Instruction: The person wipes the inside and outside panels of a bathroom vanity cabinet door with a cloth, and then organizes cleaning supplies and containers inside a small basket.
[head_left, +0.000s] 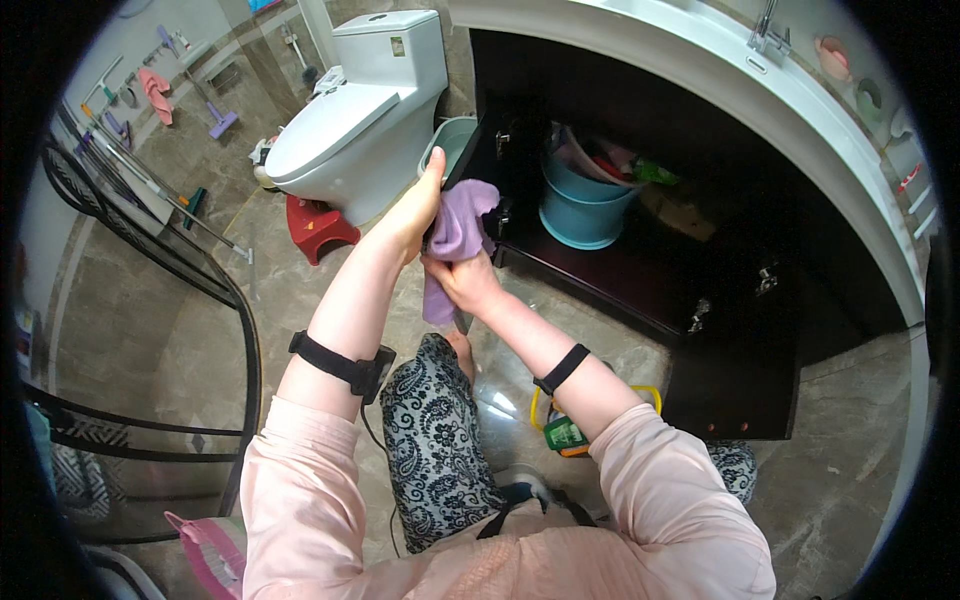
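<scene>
A lilac cloth (462, 222) is bunched in my right hand (470, 282), whose fingers are closed round it. The cloth lies against the free edge of the dark cabinet door (484, 150), which stands swung out on the left. One end of the cloth hangs below my fingers. My left hand (418, 212) holds the same door from its outer side, with the thumb pointing up; its other fingers are hidden. Inside the open cabinet (600, 275) stand blue buckets (582, 215) with coloured items in the top one.
A white toilet (345, 140) stands at the back left, with a red stool (318, 230) beside it and a pale green bin (455, 140) near the door. A yellow-handled caddy (568, 436) with a green item is under my right forearm. The second cabinet door (735, 390) hangs open.
</scene>
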